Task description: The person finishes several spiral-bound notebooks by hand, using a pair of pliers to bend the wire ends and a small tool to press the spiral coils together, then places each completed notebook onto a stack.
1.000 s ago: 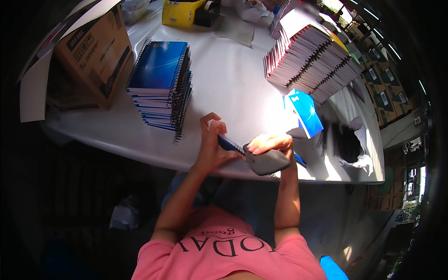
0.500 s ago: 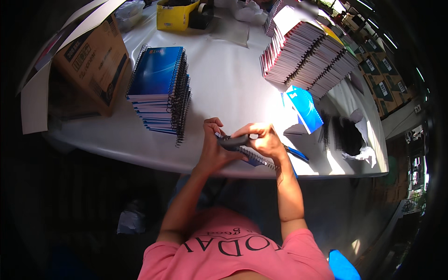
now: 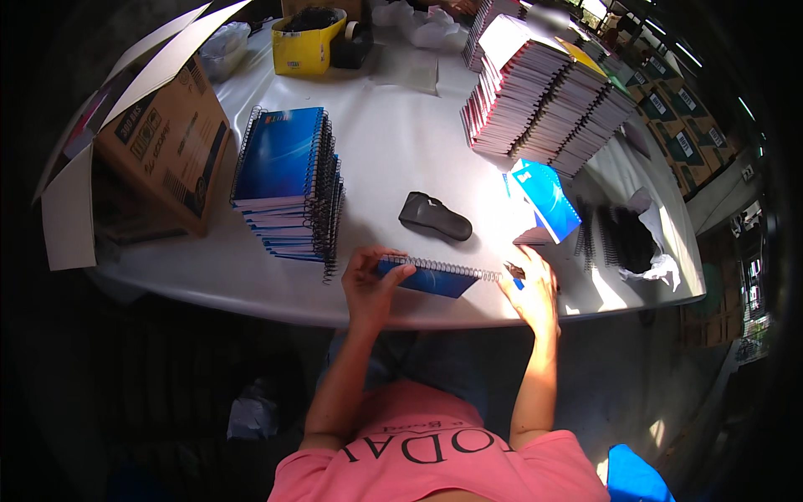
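A blue-covered spiral notebook (image 3: 439, 279) is tilted near the front edge of the table, its wire coil facing up. My left hand (image 3: 373, 283) grips its left end, thumb over the coil and fingers behind. By the coil's right end, my right hand (image 3: 532, 289) is closed around a small tool with blue and dark parts, apparently blue-handled pliers (image 3: 519, 283), mostly covered by the fingers. A black, rounded hand-sized tool (image 3: 435, 217) lies loose on the table just beyond the notebook.
Left of my hands rises a stack of blue spiral notebooks (image 3: 280, 155), beside an open cardboard box (image 3: 163, 155). Tall notebook stacks (image 3: 544, 96) stand far right, with blue covers (image 3: 545, 197) and black coils (image 3: 623, 243) nearer. A yellow container (image 3: 303, 52) sits at the back.
The black tool has left my right hand and now lies on the table. My right hand has moved right to the blue-handled pliers; my left hand still holds the notebook.
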{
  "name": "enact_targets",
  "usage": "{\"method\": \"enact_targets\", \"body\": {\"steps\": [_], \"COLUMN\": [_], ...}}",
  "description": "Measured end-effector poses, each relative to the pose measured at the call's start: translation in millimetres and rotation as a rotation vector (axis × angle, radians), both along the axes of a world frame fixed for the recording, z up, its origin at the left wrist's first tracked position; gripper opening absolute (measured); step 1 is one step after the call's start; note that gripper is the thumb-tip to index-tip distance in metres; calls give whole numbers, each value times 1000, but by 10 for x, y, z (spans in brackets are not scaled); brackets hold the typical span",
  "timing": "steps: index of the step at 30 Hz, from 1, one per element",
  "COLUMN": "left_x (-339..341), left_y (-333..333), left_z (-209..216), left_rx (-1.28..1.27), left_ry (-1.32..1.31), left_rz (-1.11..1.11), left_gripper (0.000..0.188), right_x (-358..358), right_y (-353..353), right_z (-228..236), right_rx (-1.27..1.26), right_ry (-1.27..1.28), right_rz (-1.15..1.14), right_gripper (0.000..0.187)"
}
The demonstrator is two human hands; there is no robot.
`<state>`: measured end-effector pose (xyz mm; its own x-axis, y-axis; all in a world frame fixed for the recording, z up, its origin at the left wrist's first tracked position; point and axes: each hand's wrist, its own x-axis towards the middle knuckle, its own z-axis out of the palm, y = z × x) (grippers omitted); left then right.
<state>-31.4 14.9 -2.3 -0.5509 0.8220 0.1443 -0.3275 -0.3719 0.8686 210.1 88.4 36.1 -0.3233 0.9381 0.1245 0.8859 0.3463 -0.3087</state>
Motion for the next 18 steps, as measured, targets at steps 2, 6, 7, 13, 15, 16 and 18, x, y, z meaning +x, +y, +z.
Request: {"method": "enact_targets", "body": {"steps": [2,6,7,13,15,16,18], "left_x": [84,190,213,229,237,239,250], "left_y": [-41,-74,-75,-76,-71,-69,-84], "left_z": [155,315,327,171,172,169,151], "left_rx": [-34,-24,0,90,136,158,148], "left_ry": [13,240,287,470,465,463,458], "left_rz": [62,178,213,274,250,238,247], "left_gripper": [47,48,46,34,32,31,29], "right_x": [321,359,256,-558,-678,-696,-720], "right_y": [-133,-281,-360,-783,-823,-823,-822], "right_z": [-362,-363,-327,466,564,573,586], "right_rx": [175,265,288,155,175,169,156], "right_ry": [-142,71,185,567,507,490,451], "right_rz": [-84,-107,-171,287,286,278,266], "right_gripper": [57,57,51,39,40,40,39]}}
